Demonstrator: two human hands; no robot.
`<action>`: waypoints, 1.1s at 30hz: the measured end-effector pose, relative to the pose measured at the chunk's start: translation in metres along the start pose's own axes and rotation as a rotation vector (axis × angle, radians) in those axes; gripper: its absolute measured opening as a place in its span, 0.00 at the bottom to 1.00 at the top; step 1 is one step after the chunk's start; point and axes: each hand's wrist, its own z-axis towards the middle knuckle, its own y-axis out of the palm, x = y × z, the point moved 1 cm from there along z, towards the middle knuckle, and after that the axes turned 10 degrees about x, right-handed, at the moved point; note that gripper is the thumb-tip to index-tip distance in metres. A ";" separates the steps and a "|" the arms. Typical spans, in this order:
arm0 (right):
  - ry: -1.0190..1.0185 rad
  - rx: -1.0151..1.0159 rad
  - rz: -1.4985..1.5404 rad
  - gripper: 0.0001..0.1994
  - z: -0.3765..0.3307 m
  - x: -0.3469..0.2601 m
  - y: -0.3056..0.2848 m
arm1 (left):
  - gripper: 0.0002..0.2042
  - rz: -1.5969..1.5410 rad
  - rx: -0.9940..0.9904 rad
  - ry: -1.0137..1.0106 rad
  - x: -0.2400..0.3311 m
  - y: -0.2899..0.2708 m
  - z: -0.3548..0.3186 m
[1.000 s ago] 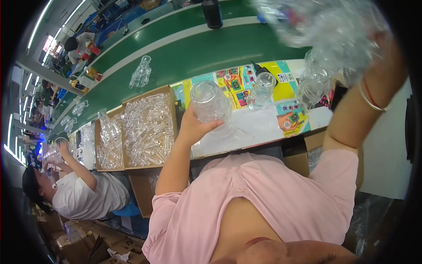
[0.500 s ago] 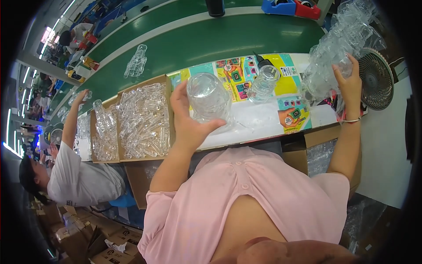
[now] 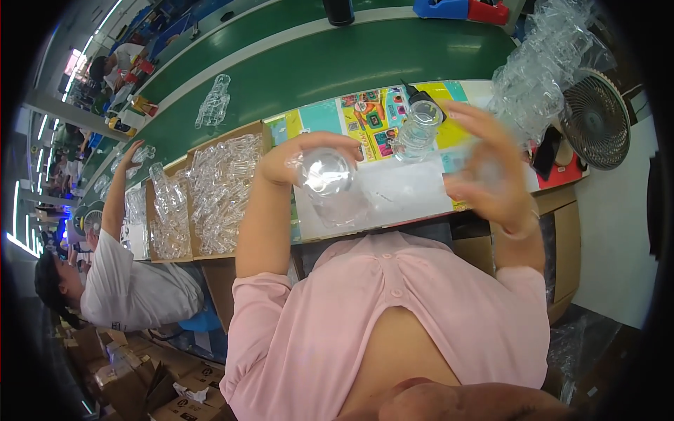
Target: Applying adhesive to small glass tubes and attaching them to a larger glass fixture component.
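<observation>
Clear plastic cup in hand over the worktable

Left hand (image 3: 295, 158) has its fingers curled round the clear cup (image 3: 324, 172), gripping its rim above the white sheet (image 3: 404, 189). Right hand (image 3: 488, 168) is blurry, fingers loosely spread, holding nothing I can make out.

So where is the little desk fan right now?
In the head view, the fan stands at the far right of the work table, just right of the heap of clear plastic pieces, beyond the right hand.

A workbench (image 3: 421, 193) with a colourful printed mat (image 3: 372, 116) lies under both hands. Just beyond the right hand (image 3: 488, 172) stands a clear plastic bottle (image 3: 418, 126); left of the left hand (image 3: 295, 158) sits a cardboard box (image 3: 217, 189) of clear pieces.
</observation>
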 end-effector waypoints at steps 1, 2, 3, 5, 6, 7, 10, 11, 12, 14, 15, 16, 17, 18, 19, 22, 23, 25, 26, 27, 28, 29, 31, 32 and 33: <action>0.086 -0.046 0.247 0.32 0.005 0.010 0.029 | 0.33 -0.038 0.045 -0.059 0.002 0.010 0.005; 0.035 -0.115 0.234 0.33 0.010 0.019 0.051 | 0.33 -0.038 0.036 -0.063 0.000 0.018 0.005; -0.019 -0.190 0.226 0.35 0.016 0.024 0.068 | 0.31 -0.148 0.179 -0.145 -0.001 0.024 0.002; 0.024 -0.309 0.280 0.35 0.025 0.021 0.086 | 0.25 -0.047 0.194 -0.128 -0.008 0.014 -0.009; 0.068 -0.433 0.329 0.36 0.027 0.020 0.095 | 0.25 -0.044 0.200 -0.128 -0.017 0.009 -0.017; 0.063 -0.439 0.338 0.36 0.027 0.019 0.103 | 0.22 -0.173 0.449 -0.159 -0.025 0.004 -0.025; 0.001 -0.170 0.103 0.37 0.024 0.020 0.119 | 0.18 -0.052 0.773 -0.114 -0.009 0.028 -0.040; 0.008 -0.070 -0.003 0.37 0.023 0.020 0.122 | 0.19 0.155 0.851 -0.021 -0.003 0.041 -0.040; 0.011 0.023 -0.104 0.37 0.022 0.020 0.126 | 0.21 0.365 0.930 0.076 -0.001 0.049 -0.045; 0.033 0.040 -0.087 0.38 0.026 0.018 0.128 | 0.28 0.024 0.859 0.255 -0.008 0.056 -0.054; 0.051 0.055 -0.070 0.38 0.028 0.016 0.129 | 0.32 0.437 0.889 0.227 -0.002 0.068 -0.052; 0.055 0.049 -0.070 0.38 0.029 0.015 0.127 | 0.37 0.851 0.892 0.189 0.001 0.075 -0.050; 0.029 0.024 -0.050 0.38 0.031 0.015 0.125 | 0.42 0.893 0.906 0.151 -0.001 0.076 -0.049; 0.001 0.002 -0.031 0.37 0.031 0.016 0.122 | 0.42 0.890 0.908 0.150 -0.002 0.075 -0.048; 0.002 -0.002 -0.032 0.37 0.033 0.022 0.120 | 0.41 0.846 0.969 0.221 -0.003 0.073 -0.047; -0.084 -0.003 0.168 0.29 0.036 0.034 0.105 | 0.37 0.763 1.040 0.401 0.000 0.069 -0.048; 0.206 -0.045 0.368 0.24 0.038 0.032 0.099 | 0.34 0.731 1.053 0.512 0.004 0.067 -0.050; 0.486 -0.064 0.571 0.15 0.038 0.037 0.094 | 0.29 0.772 1.024 0.456 0.011 0.066 -0.054; 0.491 -0.058 0.568 0.15 0.038 0.040 0.092 | 0.25 0.818 1.000 0.404 0.013 0.067 -0.053; 0.504 -0.078 0.558 0.15 0.039 0.041 0.093 | 0.25 0.819 0.998 0.402 0.015 0.070 -0.052; 0.518 -0.099 0.549 0.14 0.039 0.041 0.094 | 0.21 0.884 1.014 0.387 0.018 0.072 -0.051; 0.520 -0.095 0.552 0.14 0.039 0.040 0.095 | 0.17 0.950 1.029 0.371 0.019 0.073 -0.051; 0.501 -0.144 0.475 0.13 0.038 0.039 0.097 | 0.16 1.044 1.000 0.334 0.019 0.073 -0.055; 0.503 -0.139 0.479 0.13 0.037 0.040 0.098 | 0.16 1.135 0.972 0.298 0.019 0.072 -0.058; 0.508 -0.161 0.471 0.13 0.035 0.042 0.098 | 0.16 1.138 0.966 0.297 0.019 0.072 -0.059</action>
